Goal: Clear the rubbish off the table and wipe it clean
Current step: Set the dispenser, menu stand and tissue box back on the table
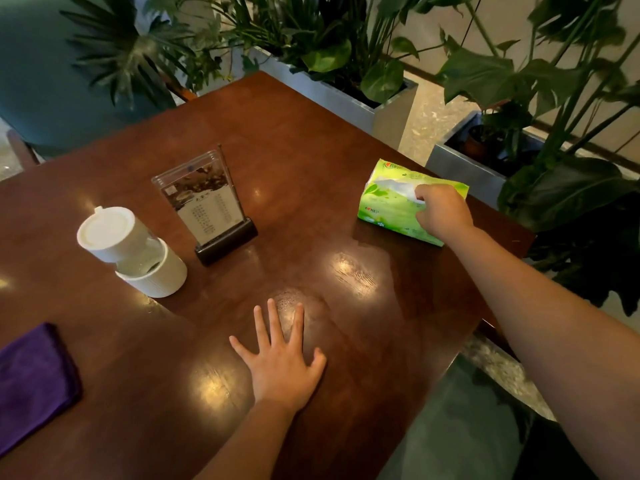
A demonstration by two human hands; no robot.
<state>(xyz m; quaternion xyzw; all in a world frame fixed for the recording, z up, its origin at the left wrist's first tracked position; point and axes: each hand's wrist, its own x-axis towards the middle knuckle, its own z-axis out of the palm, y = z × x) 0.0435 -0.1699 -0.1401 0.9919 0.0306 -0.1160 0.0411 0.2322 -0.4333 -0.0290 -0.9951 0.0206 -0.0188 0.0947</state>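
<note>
Right hand: the right hand [441,211] is pinched on a white tissue at the slot of the green plastic tissue pack [391,202], at the far right edge of the dark brown wooden desk [311,150].
Left hand: the left hand [284,358] is laid flat, fingers spread wide, nothing held.
Rubbish: none is seen on the desk; clearing is judged done.
Wet smear: a damp patch [301,306] is touched by the left fingertips.
Cloth: the folded purple cloth [31,382] lies unused at the near left.
Left: wiping, judged not yet begun.
</note>
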